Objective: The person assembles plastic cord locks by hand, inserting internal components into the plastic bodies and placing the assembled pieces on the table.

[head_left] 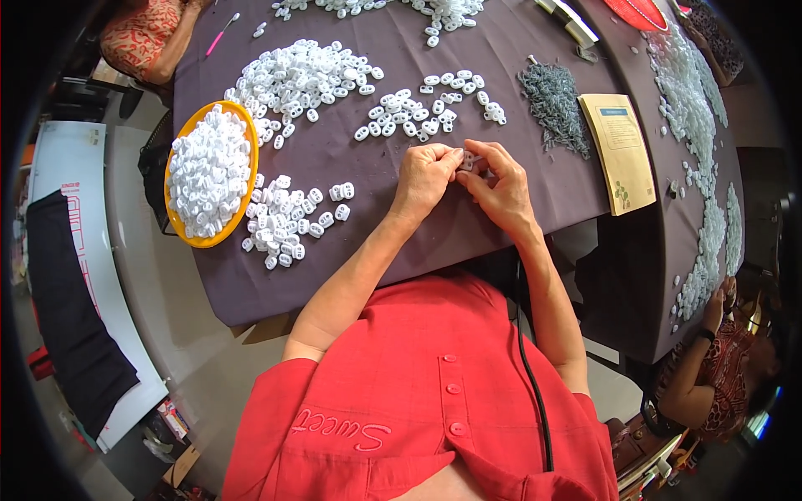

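Over the table's near edge my two hands meet fingertip to fingertip. My left hand (424, 179) pinches a small white oval plastic piece with two holes (469, 160) between thumb and forefinger. The thumb and fingers of my right hand (505, 188) close on the same piece from the other side, partly hiding it. Just beyond them lies a loose group of similar white two-hole pieces (401, 113). A heap of small slender grey parts (551, 100) is to the right; their exact kind is too small to tell.
At left, an orange-rimmed tray (253, 144) holds a mound of white pieces. More white pieces lie in heaps behind (296, 75) and beside it (280, 219). A brown paper booklet (616, 154) rests right. Pale parts (697, 125) cover the right-hand table, where another person (710, 367) sits.
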`<act>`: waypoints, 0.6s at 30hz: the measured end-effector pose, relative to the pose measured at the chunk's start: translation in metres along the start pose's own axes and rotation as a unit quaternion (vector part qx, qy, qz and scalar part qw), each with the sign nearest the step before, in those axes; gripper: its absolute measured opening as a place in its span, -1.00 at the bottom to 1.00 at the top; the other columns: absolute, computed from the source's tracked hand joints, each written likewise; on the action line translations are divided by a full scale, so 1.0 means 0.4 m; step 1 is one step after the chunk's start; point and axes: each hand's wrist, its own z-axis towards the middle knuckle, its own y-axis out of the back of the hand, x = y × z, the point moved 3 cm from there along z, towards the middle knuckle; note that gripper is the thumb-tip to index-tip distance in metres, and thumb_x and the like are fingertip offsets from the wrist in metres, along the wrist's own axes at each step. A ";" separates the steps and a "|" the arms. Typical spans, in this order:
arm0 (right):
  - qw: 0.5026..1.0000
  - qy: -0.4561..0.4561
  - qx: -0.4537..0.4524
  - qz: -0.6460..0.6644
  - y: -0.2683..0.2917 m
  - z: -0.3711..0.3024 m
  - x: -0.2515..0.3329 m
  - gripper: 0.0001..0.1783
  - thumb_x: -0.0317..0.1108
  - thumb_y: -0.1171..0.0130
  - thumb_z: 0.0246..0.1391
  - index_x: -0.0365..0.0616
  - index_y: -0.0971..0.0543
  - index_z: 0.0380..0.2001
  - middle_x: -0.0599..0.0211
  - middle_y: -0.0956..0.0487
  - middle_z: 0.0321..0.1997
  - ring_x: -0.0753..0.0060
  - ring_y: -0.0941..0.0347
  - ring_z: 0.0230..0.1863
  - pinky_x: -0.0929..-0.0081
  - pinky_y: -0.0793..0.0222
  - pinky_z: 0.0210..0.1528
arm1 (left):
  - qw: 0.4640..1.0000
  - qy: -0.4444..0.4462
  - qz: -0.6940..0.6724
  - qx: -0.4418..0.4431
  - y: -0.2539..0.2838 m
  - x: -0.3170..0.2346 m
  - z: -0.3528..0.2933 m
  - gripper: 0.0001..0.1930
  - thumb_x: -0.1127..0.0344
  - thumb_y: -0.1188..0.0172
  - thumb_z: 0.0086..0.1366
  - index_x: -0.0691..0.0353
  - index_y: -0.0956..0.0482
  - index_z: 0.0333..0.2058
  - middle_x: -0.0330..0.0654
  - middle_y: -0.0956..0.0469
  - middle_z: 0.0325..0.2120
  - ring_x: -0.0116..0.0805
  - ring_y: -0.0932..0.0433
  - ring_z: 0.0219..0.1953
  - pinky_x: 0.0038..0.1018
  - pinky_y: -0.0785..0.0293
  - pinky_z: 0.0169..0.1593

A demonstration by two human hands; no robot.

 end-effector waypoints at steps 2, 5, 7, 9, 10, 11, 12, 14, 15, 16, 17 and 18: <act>1.000 -0.005 -0.001 0.029 -0.002 0.002 -0.011 -0.57 -0.59 -0.22 -0.18 -0.28 -0.49 -0.12 0.39 -0.46 -0.29 0.68 -0.39 -0.48 0.72 -0.37 -0.59 | 1.000 0.006 -0.006 0.003 0.001 -0.003 -0.001 -0.80 0.35 -0.11 0.18 0.35 -0.58 -0.53 -0.36 -0.40 -0.75 -0.68 -0.28 -0.66 -0.64 -0.20 -0.58; 1.000 0.003 0.017 0.004 0.004 0.009 -0.007 -0.57 -0.56 -0.22 -0.17 -0.28 -0.48 -0.12 0.38 -0.46 -0.26 0.67 -0.40 -0.49 0.71 -0.38 -0.60 | 1.000 0.019 -0.020 0.009 0.000 -0.009 -0.002 -0.80 0.36 -0.11 0.17 0.36 -0.59 -0.52 -0.37 -0.39 -0.75 -0.68 -0.27 -0.66 -0.65 -0.19 -0.58; 1.000 0.015 0.023 0.000 0.004 0.018 -0.009 -0.59 -0.56 -0.22 -0.15 -0.28 -0.49 -0.13 0.38 -0.46 -0.27 0.66 -0.40 -0.49 0.71 -0.38 -0.61 | 0.998 0.028 -0.047 0.010 -0.003 -0.017 -0.005 -0.80 0.36 -0.11 0.17 0.36 -0.59 -0.53 -0.39 -0.38 -0.75 -0.69 -0.26 -0.66 -0.67 -0.18 -0.57; 0.999 0.028 0.029 -0.003 0.003 0.019 -0.006 -0.60 -0.55 -0.21 -0.14 -0.28 -0.49 -0.13 0.39 -0.47 -0.27 0.66 -0.41 -0.49 0.71 -0.37 -0.62 | 0.998 0.034 -0.050 0.013 0.000 -0.017 -0.003 -0.80 0.36 -0.11 0.17 0.36 -0.59 -0.54 -0.39 -0.38 -0.75 -0.69 -0.26 -0.66 -0.67 -0.18 -0.57; 0.999 0.019 0.030 -0.003 0.004 0.018 -0.004 -0.63 -0.54 -0.21 -0.15 -0.28 -0.50 -0.17 0.33 -0.48 -0.29 0.55 -0.44 -0.48 0.63 -0.39 -0.53 | 0.998 0.040 -0.054 0.016 0.001 -0.016 -0.001 -0.79 0.36 -0.11 0.17 0.36 -0.58 -0.55 -0.39 -0.38 -0.75 -0.69 -0.26 -0.66 -0.67 -0.17 -0.57; 0.999 0.011 0.032 -0.002 0.005 0.017 -0.003 -0.66 -0.53 -0.21 -0.16 -0.28 -0.51 -0.21 0.27 -0.50 -0.31 0.45 -0.47 -0.46 0.55 -0.40 -0.43 | 0.998 0.040 -0.053 0.016 0.003 -0.014 0.001 -0.79 0.36 -0.11 0.17 0.36 -0.58 -0.55 -0.39 -0.38 -0.75 -0.69 -0.26 -0.66 -0.67 -0.17 -0.57; 0.999 0.010 0.031 -0.001 0.006 0.017 -0.002 -0.66 -0.53 -0.21 -0.16 -0.28 -0.51 -0.21 0.27 -0.50 -0.31 0.45 -0.47 -0.46 0.55 -0.40 -0.43 | 0.998 0.042 -0.046 0.023 0.004 -0.010 0.004 -0.79 0.36 -0.11 0.18 0.35 -0.58 -0.56 -0.39 -0.38 -0.75 -0.70 -0.26 -0.66 -0.67 -0.17 -0.58; 0.999 0.000 0.052 0.018 0.006 0.017 -0.003 -0.67 -0.56 -0.18 -0.11 -0.29 -0.51 -0.17 0.39 -0.48 -0.29 0.66 -0.41 -0.51 0.72 -0.35 -0.62 | 0.998 0.044 -0.038 0.030 0.004 -0.006 0.005 -0.78 0.35 -0.11 0.18 0.35 -0.57 -0.58 -0.40 -0.38 -0.75 -0.70 -0.26 -0.66 -0.67 -0.17 -0.58; 0.999 -0.001 0.051 0.018 0.008 0.018 -0.002 -0.67 -0.56 -0.18 -0.11 -0.29 -0.51 -0.17 0.39 -0.48 -0.29 0.66 -0.41 -0.51 0.72 -0.35 -0.62 | 0.998 0.043 -0.036 0.033 0.004 -0.005 0.005 -0.77 0.35 -0.11 0.19 0.35 -0.56 -0.59 -0.39 -0.37 -0.75 -0.70 -0.25 -0.67 -0.67 -0.16 -0.59; 0.998 -0.013 0.061 0.029 0.008 0.017 -0.001 -0.67 -0.57 -0.18 -0.11 -0.29 -0.51 -0.17 0.39 -0.48 -0.30 0.66 -0.41 -0.52 0.72 -0.35 -0.62 | 0.998 0.043 -0.034 0.035 0.005 -0.004 0.005 -0.76 0.34 -0.11 0.19 0.35 -0.55 -0.59 -0.39 -0.37 -0.75 -0.70 -0.25 -0.68 -0.67 -0.16 -0.60; 0.996 -0.025 0.071 0.040 0.008 0.017 -0.001 -0.67 -0.58 -0.18 -0.11 -0.30 -0.51 -0.18 0.39 -0.48 -0.30 0.67 -0.41 -0.53 0.72 -0.35 -0.62 | 0.998 0.043 -0.034 0.036 0.006 -0.003 0.006 -0.76 0.34 -0.11 0.19 0.35 -0.55 -0.59 -0.39 -0.37 -0.75 -0.70 -0.25 -0.68 -0.67 -0.16 -0.60; 0.996 -0.025 0.071 0.041 0.010 0.017 -0.002 -0.67 -0.58 -0.18 -0.11 -0.30 -0.51 -0.18 0.39 -0.48 -0.30 0.67 -0.41 -0.53 0.72 -0.35 -0.62 | 0.997 0.039 -0.040 0.046 0.007 -0.001 0.006 -0.76 0.33 -0.11 0.20 0.34 -0.55 -0.59 -0.39 -0.37 -0.76 -0.70 -0.25 -0.68 -0.66 -0.16 -0.61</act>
